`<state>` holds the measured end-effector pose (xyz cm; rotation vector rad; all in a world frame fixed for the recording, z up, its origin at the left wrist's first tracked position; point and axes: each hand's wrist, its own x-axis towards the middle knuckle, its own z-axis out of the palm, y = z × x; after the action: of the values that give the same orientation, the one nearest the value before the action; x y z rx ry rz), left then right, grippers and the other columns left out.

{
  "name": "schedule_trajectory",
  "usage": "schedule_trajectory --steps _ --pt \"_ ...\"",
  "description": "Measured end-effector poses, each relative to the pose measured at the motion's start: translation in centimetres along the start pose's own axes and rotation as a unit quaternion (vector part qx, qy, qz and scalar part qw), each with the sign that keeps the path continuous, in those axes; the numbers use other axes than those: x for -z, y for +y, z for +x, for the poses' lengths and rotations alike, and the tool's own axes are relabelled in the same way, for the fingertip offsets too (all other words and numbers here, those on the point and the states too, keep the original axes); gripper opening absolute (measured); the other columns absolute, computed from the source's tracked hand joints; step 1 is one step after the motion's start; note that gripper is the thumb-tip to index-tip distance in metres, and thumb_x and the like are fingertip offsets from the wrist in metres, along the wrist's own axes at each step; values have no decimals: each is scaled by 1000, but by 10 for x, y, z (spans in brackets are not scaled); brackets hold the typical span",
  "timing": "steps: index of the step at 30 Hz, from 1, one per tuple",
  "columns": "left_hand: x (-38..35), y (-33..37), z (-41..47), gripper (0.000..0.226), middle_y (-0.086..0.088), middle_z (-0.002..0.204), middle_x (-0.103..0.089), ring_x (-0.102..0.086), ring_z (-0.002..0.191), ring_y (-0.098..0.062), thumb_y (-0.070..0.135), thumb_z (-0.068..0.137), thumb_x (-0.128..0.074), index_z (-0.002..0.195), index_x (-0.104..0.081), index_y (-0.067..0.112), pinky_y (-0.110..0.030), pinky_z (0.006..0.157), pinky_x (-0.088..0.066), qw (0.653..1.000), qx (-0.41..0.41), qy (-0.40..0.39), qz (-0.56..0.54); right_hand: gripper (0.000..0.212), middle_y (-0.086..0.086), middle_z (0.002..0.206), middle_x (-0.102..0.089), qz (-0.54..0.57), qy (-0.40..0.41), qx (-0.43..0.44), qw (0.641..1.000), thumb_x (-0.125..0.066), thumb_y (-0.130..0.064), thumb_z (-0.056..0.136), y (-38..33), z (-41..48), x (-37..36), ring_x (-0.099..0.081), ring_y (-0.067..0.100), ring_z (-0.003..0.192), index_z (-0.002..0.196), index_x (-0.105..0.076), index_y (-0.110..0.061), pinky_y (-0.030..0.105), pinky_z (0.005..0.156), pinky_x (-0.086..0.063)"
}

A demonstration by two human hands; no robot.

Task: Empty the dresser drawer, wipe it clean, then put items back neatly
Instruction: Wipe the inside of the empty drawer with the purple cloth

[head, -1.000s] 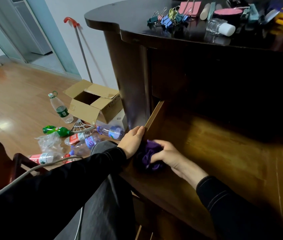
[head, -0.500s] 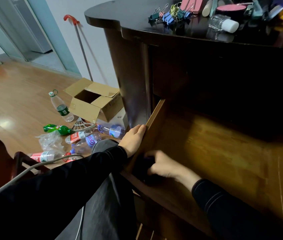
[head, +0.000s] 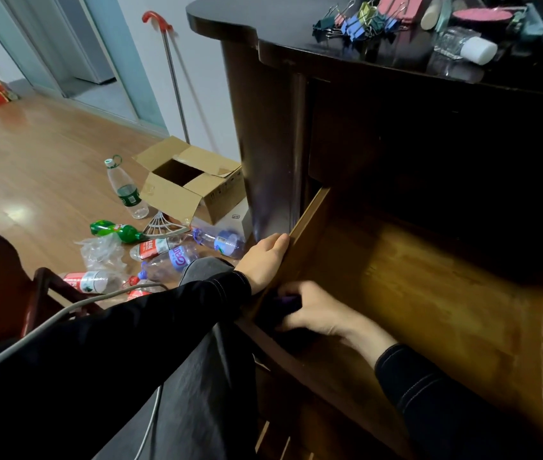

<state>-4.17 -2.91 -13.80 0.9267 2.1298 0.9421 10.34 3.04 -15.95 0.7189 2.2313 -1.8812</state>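
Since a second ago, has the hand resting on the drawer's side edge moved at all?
No. The left hand stays on the drawer's left wall, right beside the dresser.

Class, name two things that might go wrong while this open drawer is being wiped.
The left hand rests on the side of the drawer next to the dresser; if the drawer slides in, it may get pinched. The small bottle lying on the dresser top might roll off into the drawer.
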Motion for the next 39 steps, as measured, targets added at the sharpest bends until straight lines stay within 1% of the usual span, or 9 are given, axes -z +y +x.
schedule_trajectory --steps 3,7,16,19,22,29,31,34,39 --pt "-1 -3 1 45 -3 122 -60 -56 115 -20 45 107 -29 130 -56 19 -30 103 -35 1000 -1 2 -20 46 6 103 -77 104 24 33 994 -82 -7 65 -4 -8 12 -72 21 102 109 -69 -15 28 88 -57" --pt "-2 0 2 48 4 116 -52 -51 109 -15 48 107 -26 138 -51 21 -24 95 -29 1000 12 0 -5 55 17 117 -71 34 10 -20 999 -82 3 73 -1 -5 -9 -66 30 113 124 -63 -3 43 101 -53" --pt "-1 -3 2 50 4 116 -51 -50 107 -14 49 107 -27 139 -50 20 -23 95 -28 1000 14 2 -9 52 11 108 -76 93 9 -25 995 -83 -6 67 -4 -7 -2 -71 26 106 117 -68 -9 40 97 -56" --pt "-1 -1 1 49 3 118 -53 -51 109 -15 49 107 -27 139 -51 20 -24 96 -31 1000 13 2 -1 45 13 108 -75 68 20 -63 995 -78 4 75 2 -1 -13 -71 29 103 117 -69 -9 36 88 -58" --pt "-1 1 0 46 -1 120 -56 -53 112 -18 45 108 -27 134 -54 19 -28 98 -35 1000 5 4 -4 53 6 118 -66 12 41 -93 995 -74 4 83 9 2 -20 -63 24 111 132 -58 -9 32 94 -53" --pt "0 5 -4 48 4 116 -51 -47 105 -11 46 108 -25 138 -50 20 -22 93 -26 1000 16 7 14 60 9 146 -49 -176 97 -148 968 -65 -25 95 2 12 -31 -49 30 134 149 -38 -20 37 105 -42" --pt "-1 4 -4 47 4 116 -51 -47 105 -12 46 108 -25 136 -52 20 -22 92 -26 1000 13 11 16 58 11 140 -53 -109 97 -148 978 -67 -17 94 2 13 -32 -52 30 129 146 -42 -16 38 106 -44" --pt "-1 2 -2 46 2 117 -53 -50 106 -14 46 107 -26 133 -54 19 -23 92 -28 1000 8 14 16 44 10 109 -67 66 103 -142 982 -75 3 79 4 9 -28 -64 26 102 117 -61 -13 40 89 -57" --pt "-1 1 -2 47 1 114 -54 -51 103 -15 46 107 -28 130 -56 15 -24 89 -29 1000 13 14 -1 50 9 101 -77 194 95 -78 973 -84 3 66 -2 2 -11 -72 25 96 112 -70 -10 28 73 -57"
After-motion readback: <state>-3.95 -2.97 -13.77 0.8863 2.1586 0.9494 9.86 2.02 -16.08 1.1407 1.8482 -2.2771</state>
